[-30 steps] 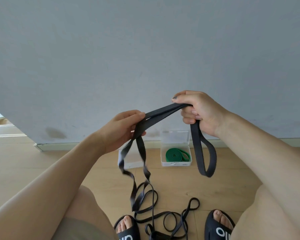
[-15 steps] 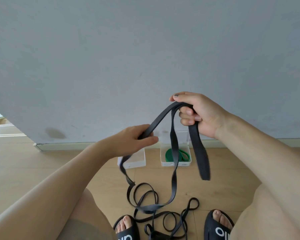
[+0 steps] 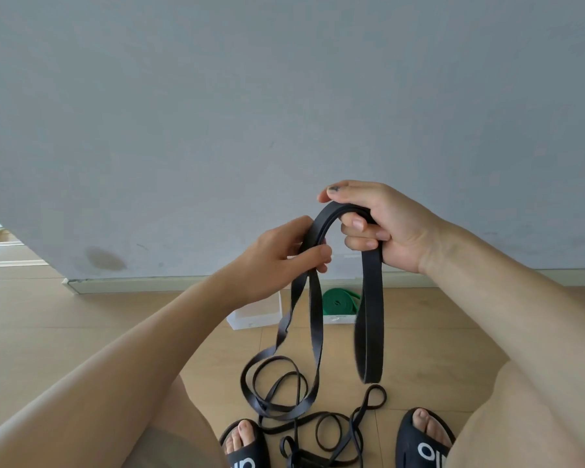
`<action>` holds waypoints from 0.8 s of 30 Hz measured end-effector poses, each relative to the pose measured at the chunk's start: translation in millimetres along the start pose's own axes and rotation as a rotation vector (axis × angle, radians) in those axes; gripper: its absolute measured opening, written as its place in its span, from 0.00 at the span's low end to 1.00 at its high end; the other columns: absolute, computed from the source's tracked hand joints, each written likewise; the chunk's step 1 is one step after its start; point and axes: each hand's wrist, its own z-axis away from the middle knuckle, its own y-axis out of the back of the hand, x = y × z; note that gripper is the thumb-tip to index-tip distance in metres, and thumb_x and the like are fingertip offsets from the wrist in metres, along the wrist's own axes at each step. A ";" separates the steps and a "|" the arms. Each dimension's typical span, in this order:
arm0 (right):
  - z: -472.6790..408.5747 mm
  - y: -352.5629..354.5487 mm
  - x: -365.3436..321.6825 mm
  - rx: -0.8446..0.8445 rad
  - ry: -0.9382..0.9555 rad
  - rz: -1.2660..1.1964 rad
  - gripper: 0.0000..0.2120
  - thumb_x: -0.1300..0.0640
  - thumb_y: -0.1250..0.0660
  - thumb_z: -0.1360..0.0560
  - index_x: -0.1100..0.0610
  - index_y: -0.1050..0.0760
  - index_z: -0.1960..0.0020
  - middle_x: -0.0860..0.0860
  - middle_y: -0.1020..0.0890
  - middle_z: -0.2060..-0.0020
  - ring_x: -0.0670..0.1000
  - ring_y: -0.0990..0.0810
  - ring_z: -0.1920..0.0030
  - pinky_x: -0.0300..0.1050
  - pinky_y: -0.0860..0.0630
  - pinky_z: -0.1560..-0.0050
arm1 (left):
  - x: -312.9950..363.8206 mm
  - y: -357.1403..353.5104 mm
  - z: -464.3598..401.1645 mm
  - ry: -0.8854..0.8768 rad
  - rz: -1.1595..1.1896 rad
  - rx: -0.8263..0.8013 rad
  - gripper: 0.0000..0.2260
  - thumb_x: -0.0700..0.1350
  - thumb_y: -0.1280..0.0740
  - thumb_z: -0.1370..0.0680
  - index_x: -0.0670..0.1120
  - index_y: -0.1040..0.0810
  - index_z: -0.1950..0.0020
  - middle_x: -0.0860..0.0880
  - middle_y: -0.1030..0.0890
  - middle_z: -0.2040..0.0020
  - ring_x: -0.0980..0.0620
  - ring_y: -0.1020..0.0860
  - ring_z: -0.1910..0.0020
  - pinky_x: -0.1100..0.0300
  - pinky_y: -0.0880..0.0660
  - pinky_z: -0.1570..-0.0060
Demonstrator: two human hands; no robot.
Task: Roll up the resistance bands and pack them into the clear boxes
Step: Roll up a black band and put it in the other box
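A: Head view, item one?
B: Black band (image 3: pixel 372 319), centre of frame. It arches over the fingers of the right hand (image 3: pixel 382 224), which curl round it with the thumb on top. A doubled loop hangs straight down from that hand at centre right, ending above the floor (image 3: pixel 115 332).

A: Left hand?
B: Left hand (image 3: pixel 284 255), just left of centre and close beside the right. Thumb and fingers pinch the band's other side, just below the arch. Two strands drop from that pinch to the floor.

A: The rest of the band?
B: Loose coils, lower centre, lying between two black slippers (image 3: pixel 423 444) at the bottom edge.

A: Boxes?
B: Two clear boxes against the baseboard, behind the hanging strands. Left box (image 3: pixel 254 315): contents hidden by the forearm, cannot tell. Right box (image 3: pixel 338 319): holds a rolled green band (image 3: pixel 338 300); its lid seems to stand open, though the hands cover most of it.

A: Surroundings?
B: Grey wall (image 3: pixel 284 96), upper frame; bare knees at both lower corners.
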 end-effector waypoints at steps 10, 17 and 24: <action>-4.0 7.0 3.8 0.150 0.059 0.079 0.05 0.58 0.35 0.18 0.60 0.22 0.49 0.49 0.31 0.77 0.46 0.44 0.79 0.39 0.42 0.75 | -5.7 13.3 3.1 0.078 -0.049 -0.074 0.06 0.42 0.29 0.21 0.41 0.23 0.48 0.43 0.17 0.54 0.51 0.14 0.54 0.51 0.15 0.52; -3.9 9.9 0.8 0.158 0.072 0.074 0.05 0.58 0.35 0.18 0.59 0.22 0.49 0.49 0.32 0.77 0.46 0.43 0.79 0.39 0.41 0.75 | -11.1 15.9 3.7 0.106 -0.135 -0.093 0.06 0.43 0.32 0.19 0.43 0.26 0.52 0.46 0.15 0.55 0.53 0.15 0.57 0.57 0.17 0.56; -6.7 30.4 3.9 0.221 0.020 0.130 0.05 0.58 0.34 0.19 0.59 0.23 0.50 0.49 0.32 0.76 0.48 0.42 0.76 0.40 0.38 0.72 | -13.1 25.0 4.6 0.090 -0.275 -0.030 0.09 0.53 0.35 0.17 0.51 0.25 0.54 0.54 0.15 0.58 0.56 0.18 0.55 0.61 0.25 0.56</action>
